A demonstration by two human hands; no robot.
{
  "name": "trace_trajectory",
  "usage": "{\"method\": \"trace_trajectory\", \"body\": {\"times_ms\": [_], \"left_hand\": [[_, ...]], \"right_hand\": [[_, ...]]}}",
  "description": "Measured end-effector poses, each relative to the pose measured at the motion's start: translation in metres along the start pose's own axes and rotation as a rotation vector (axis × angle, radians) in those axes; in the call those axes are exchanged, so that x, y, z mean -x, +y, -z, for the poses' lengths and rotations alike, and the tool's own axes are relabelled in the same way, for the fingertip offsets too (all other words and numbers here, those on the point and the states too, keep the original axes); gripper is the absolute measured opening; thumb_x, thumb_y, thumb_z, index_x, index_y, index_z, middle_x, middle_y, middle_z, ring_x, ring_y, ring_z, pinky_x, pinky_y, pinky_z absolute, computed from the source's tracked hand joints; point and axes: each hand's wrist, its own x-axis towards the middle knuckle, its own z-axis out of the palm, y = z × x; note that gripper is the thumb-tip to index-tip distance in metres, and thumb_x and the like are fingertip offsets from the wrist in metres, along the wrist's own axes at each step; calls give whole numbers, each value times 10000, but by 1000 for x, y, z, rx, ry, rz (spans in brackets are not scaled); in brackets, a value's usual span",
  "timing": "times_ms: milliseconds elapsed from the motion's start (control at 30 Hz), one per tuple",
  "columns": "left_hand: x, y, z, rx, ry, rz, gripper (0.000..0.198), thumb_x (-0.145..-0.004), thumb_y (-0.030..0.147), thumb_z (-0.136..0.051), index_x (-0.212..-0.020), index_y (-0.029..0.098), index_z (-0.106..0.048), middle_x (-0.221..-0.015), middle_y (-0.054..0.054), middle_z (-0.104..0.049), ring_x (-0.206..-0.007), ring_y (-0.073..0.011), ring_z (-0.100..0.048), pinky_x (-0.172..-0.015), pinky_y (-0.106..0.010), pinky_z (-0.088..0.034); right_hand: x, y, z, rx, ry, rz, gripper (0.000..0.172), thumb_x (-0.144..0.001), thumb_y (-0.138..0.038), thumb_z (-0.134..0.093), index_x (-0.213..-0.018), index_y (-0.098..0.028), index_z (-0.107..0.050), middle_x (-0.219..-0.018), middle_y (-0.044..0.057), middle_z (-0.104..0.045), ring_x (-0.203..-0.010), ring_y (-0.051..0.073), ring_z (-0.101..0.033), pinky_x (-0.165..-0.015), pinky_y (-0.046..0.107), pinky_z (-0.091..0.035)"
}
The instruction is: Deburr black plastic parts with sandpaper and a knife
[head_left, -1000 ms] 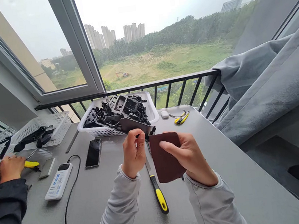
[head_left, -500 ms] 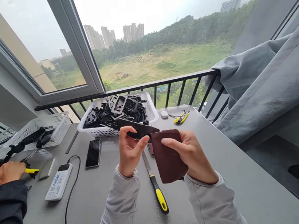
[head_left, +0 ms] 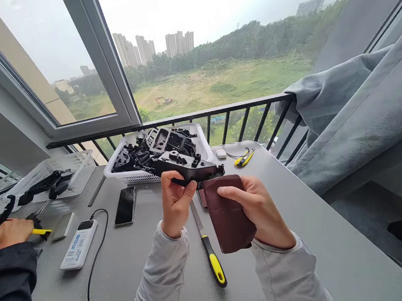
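**Black plastic part [head_left: 188, 169] turned over in the left hand [head_left: 176, 205]**

The left hand grips the part by its edge, just above the white basket [head_left: 134, 178]. It looks light and stiff, but its thin tabs may snap, so the solid edge seems the safest hold. The right hand [head_left: 259, 212] pinches folded brown sandpaper [head_left: 229, 213]. Since a moment ago, the part has rotated, its ribbed side now showing.

A high-floor apartment balcony [head_left: 379, 211] is doubling as a workspace — a metal railing [head_left: 239, 105] is overlooking open ground [head_left: 222, 86], a grey curtain [head_left: 359, 115] is hanging beside the work table [head_left: 308, 235]
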Motion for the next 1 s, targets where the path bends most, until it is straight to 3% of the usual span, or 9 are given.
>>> {"method": "trace_trajectory", "body": {"times_ms": [133,600,733,1000], "left_hand": [[0,0,0,-8,-1,-2,278,-772,279,-732,-827,227,-465,-663,60,-439,-564,-76,-390,-546,-204,-332],[-2,5,1,91,33,67,282,-753,267,-746,-820,217,-477,-765,35,-532,-672,-84,-513,-598,-191,-424],[-3,8,2,213,9,134,296,-739,254,-752,-819,218,-469,-812,30,-568,-736,-96,-571,-619,-195,-479],[-5,10,5,248,-68,281,326,-717,275,-756,-814,219,-450,-812,36,-536,-642,-93,-583,-565,-237,-539]], "right_hand": [[-2,3,0,8,49,48,166,-630,-317,-709,-644,-153,-693,-553,3,-641,-469,118,-531,-441,225,-424],[3,1,0,-7,-46,34,168,-631,-309,-722,-668,-146,-698,-572,23,-656,-487,136,-566,-426,228,-442],[4,0,3,-154,31,69,146,-642,-305,-718,-678,-166,-696,-560,12,-646,-448,127,-550,-396,225,-427],[1,1,9,-347,159,188,34,-613,-257,-668,-630,-253,-697,-580,2,-674,-458,163,-593,-374,253,-444]]}}
